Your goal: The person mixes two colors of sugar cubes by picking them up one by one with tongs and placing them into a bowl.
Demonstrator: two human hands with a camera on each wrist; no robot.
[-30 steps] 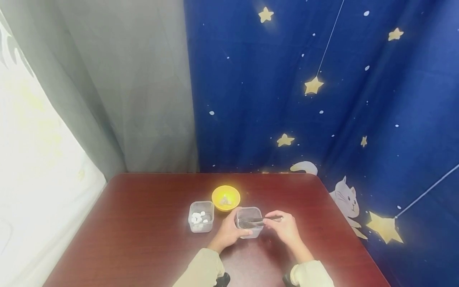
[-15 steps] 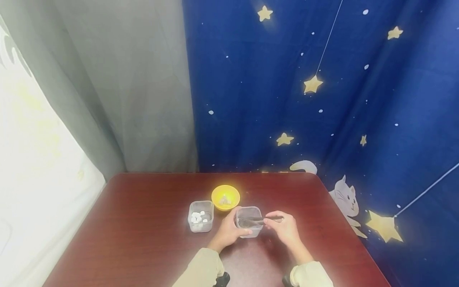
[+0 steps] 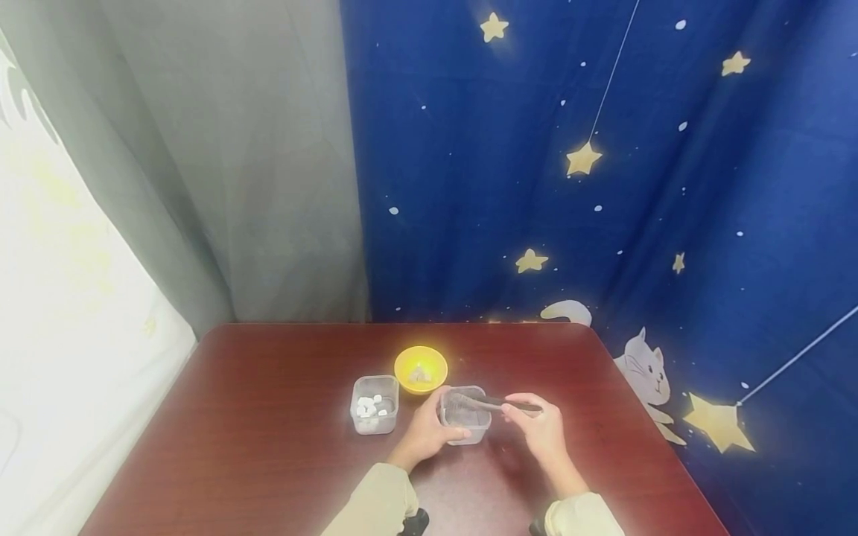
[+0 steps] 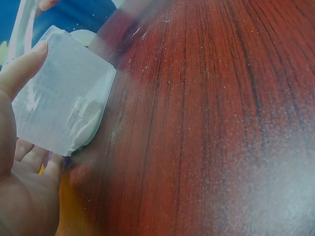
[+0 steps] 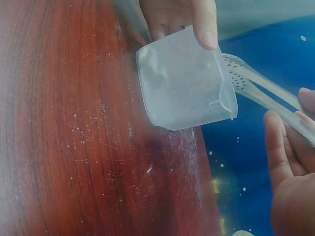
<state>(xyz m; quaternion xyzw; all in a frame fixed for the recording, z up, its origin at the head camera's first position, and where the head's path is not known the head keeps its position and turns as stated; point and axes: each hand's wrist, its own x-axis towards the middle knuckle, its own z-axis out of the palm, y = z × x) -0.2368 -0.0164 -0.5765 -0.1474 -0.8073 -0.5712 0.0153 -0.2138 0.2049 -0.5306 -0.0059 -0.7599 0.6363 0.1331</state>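
My left hand (image 3: pixel 427 433) grips a clear square plastic container (image 3: pixel 467 437), thumb on its near wall and fingers round the far side. In the left wrist view, a pale lump (image 4: pixel 87 117) shows through the container's wall low down. My right hand (image 3: pixel 540 432) holds a pair of tongs (image 3: pixel 484 405) between thumb and fingers. Perforated tips (image 5: pixel 233 71) of the tongs are at the container's open mouth in the right wrist view, partly hidden behind its wall. The two arms of the tongs stand slightly apart.
Left of my left hand sits a second clear container (image 3: pixel 360 428) with several white pieces (image 3: pixel 369 406) in it. Just behind is a yellow bowl (image 3: pixel 402 372) holding some pale pieces (image 3: pixel 419 374). All stand on a reddish-brown table (image 3: pixel 281 447), with curtains (image 3: pixel 469 186) beyond its back edge.
My right hand has shifted slightly right, and the tongs have risen toward the back of the container's mouth. My left hand and the container have stayed in place.
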